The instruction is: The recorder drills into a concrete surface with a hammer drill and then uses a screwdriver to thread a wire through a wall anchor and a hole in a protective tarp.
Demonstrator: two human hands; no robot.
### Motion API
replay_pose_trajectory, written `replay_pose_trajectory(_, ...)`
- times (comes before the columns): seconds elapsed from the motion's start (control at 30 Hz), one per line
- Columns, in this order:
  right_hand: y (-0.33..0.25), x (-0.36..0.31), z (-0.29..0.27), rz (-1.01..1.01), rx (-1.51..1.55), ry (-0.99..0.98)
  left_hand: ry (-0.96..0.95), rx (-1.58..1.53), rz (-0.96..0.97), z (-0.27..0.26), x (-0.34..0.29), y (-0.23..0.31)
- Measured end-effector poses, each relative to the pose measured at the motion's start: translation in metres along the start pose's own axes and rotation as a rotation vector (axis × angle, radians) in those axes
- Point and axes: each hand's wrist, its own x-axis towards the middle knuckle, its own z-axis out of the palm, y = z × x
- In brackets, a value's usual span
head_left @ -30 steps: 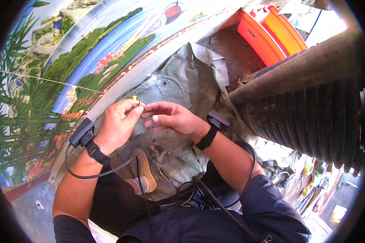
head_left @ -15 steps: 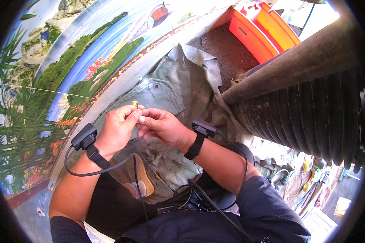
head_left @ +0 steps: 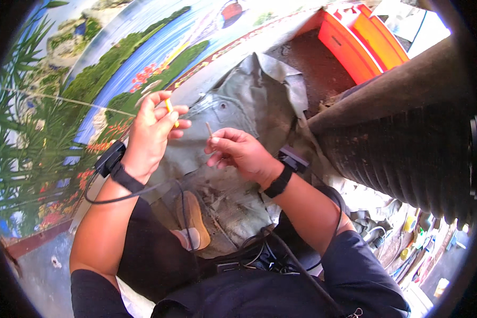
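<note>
Between the fingers of my left hand [head_left: 152,127] is a slim yellow piece [head_left: 169,105], too small to name; its lower end shows by the thumb. My right hand [head_left: 241,153] pinches a thin brownish rod [head_left: 209,129] that points upward from the thumb and forefinger. Whether the rod is a screw or a stick I cannot tell. The two hands are apart, both raised over a grey-green sheet [head_left: 222,114] that lies crumpled in front of me.
A painted landscape wall [head_left: 116,69] rises at the left. Far right stand orange-red plastic containers [head_left: 350,47]. A thick brown pipe [head_left: 387,90] and a black ribbed hose [head_left: 403,153] cross the right side. Cables [head_left: 297,265] hang across my lap. Assorted tools [head_left: 413,238] lie at the lower right.
My hands, together before, have separated. The left has moved up with the yellow piece, the right away to the right with the rod. The whole view has shifted slightly.
</note>
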Motion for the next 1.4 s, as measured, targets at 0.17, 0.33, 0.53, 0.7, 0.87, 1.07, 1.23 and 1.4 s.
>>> replay_pose_trajectory(0.17, 0.000, -0.001, 0.000, 0.023, -0.084, -0.097, -0.027, -0.049, -0.069, -0.007, 0.003, 0.006)
replay_pose_trajectory(0.33, -0.002, -0.003, 0.003, 0.000, -0.106, -0.108, -0.073, -0.189, -0.115, -0.008, 0.004, -0.001)
replay_pose_trajectory(0.53, -0.006, -0.006, 0.001, -0.064, -0.136, -0.066, -0.109, 0.080, -0.110, -0.004, 0.002, 0.002)
replay_pose_trajectory(0.7, -0.016, -0.006, -0.003, -0.174, -0.134, 0.032, -0.130, 0.234, -0.039, -0.009, 0.006, -0.001)
replay_pose_trajectory(0.87, -0.020, -0.008, -0.010, -0.243, -0.242, 0.084, -0.221, 0.292, -0.066, -0.004, 0.003, 0.005)
replay_pose_trajectory(1.07, -0.017, -0.008, -0.008, -0.266, -0.317, 0.104, -0.258, 0.316, -0.064, -0.002, 0.002, 0.002)
replay_pose_trajectory(1.23, -0.015, -0.007, -0.010, -0.269, -0.356, 0.105, -0.265, 0.375, -0.054, -0.001, 0.001, 0.002)
replay_pose_trajectory(1.4, -0.014, -0.007, -0.010, -0.297, -0.496, 0.098, -0.287, 0.503, 0.003, 0.008, -0.003, 0.001)
